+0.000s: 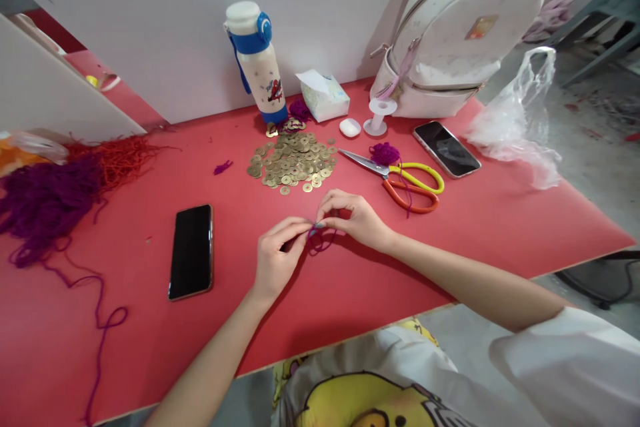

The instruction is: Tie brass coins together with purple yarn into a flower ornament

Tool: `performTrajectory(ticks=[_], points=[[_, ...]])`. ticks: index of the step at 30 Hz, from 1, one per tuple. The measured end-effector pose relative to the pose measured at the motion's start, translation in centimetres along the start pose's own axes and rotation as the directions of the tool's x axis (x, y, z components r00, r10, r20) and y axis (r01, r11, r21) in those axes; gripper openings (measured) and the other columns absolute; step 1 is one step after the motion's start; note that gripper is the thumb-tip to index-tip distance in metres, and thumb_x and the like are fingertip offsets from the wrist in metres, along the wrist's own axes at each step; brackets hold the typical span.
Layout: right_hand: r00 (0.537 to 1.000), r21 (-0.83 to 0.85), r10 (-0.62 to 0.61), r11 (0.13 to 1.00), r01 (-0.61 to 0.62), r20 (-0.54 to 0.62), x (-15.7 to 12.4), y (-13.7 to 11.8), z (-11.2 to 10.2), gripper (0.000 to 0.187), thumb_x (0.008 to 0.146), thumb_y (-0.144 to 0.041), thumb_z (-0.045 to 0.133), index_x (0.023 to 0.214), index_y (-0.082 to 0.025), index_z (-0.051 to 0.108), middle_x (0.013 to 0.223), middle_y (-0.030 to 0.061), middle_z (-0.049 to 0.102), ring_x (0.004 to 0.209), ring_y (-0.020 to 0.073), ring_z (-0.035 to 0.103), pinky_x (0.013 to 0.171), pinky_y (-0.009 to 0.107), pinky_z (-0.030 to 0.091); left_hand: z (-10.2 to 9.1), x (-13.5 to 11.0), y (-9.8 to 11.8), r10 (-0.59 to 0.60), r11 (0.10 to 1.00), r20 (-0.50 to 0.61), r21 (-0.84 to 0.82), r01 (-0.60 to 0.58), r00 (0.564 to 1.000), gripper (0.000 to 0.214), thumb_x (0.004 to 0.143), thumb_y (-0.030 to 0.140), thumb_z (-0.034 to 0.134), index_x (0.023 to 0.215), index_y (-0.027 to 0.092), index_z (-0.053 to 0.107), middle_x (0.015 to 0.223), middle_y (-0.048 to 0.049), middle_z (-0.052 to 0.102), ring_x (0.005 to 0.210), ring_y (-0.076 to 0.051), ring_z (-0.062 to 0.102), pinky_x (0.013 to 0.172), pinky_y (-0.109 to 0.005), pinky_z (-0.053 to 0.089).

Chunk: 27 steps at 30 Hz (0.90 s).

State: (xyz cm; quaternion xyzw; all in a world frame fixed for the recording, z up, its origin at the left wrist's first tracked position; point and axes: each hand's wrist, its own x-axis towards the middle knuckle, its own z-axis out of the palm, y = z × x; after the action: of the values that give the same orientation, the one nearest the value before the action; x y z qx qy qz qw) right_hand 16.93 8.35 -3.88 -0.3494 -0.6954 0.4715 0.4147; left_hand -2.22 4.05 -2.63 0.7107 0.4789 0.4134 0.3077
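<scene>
A purple cord [320,245] is pinched between my two hands, its loops hanging below the fingertips over the red table. My left hand [281,250] closes thumb and fingers on it from the left. From the right, my right hand [356,217] pinches the same cord, its fingertips almost touching the left ones. Whether a coin is held in the pinch is hidden. Just beyond my hands lies a heap of brass-coloured coins with holes [297,157]. To the right are scissors [400,180] with yellow and orange handles, a small purple yarn bundle [385,153] beside the blades.
Phones lie at left [191,252] and right [447,149]. Behind the coins stand a bottle [260,67], a tissue pack [326,99] and a white spool [376,125]. A white backpack [460,33] and plastic bag [515,123] are at right; purple yarn [53,203] is piled at left.
</scene>
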Motion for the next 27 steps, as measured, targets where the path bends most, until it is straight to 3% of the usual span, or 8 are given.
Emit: performTrajectory(ticks=[10, 18, 27], points=[[0.997, 0.015, 0.053, 0.999, -0.052, -0.057, -0.11, 0.32, 0.37, 0.004, 0.092, -0.021, 0.062, 0.088, -0.018, 0.062, 0.087, 0.0008, 0.054, 0.065, 0.011, 0.052, 0.064, 0.027, 0.045, -0.16, 0.11, -0.05, -0.029, 0.999, -0.049, 0.014, 0.029, 0.998, 0.014, 0.089, 0.014, 0.061, 0.084, 0.017, 0.074, 0.087, -0.0039, 0.074, 0.081, -0.015, 0.069, 0.075, -0.022, 0.054], [0.999, -0.024, -0.047, 0.999, 0.046, -0.006, -0.05, -0.04, 0.11, 0.007, 0.09, -0.027, 0.068, 0.091, -0.02, 0.068, 0.09, 0.0038, 0.06, 0.075, 0.0141, 0.057, 0.067, 0.028, 0.049, -0.15, 0.07, -0.17, -0.035, 0.999, -0.041, -0.014, 0.034, 0.999, 0.014, 0.089, 0.012, 0.061, 0.085, 0.018, 0.074, 0.088, -0.0035, 0.074, 0.081, -0.014, 0.068, 0.076, -0.022, 0.054], [0.996, -0.067, -0.086, 0.994, 0.086, 0.007, -0.2, 0.06, 0.33, 0.002, 0.087, -0.017, 0.067, 0.086, -0.018, 0.066, 0.088, 0.0033, 0.061, 0.075, 0.0133, 0.055, 0.067, 0.026, 0.047, -0.2, 0.08, 0.03, -0.009, 1.0, -0.023, 0.012, 0.009, 1.0, 0.015, 0.089, 0.012, 0.06, 0.085, 0.018, 0.074, 0.087, -0.0036, 0.074, 0.079, -0.014, 0.068, 0.074, -0.022, 0.054]])
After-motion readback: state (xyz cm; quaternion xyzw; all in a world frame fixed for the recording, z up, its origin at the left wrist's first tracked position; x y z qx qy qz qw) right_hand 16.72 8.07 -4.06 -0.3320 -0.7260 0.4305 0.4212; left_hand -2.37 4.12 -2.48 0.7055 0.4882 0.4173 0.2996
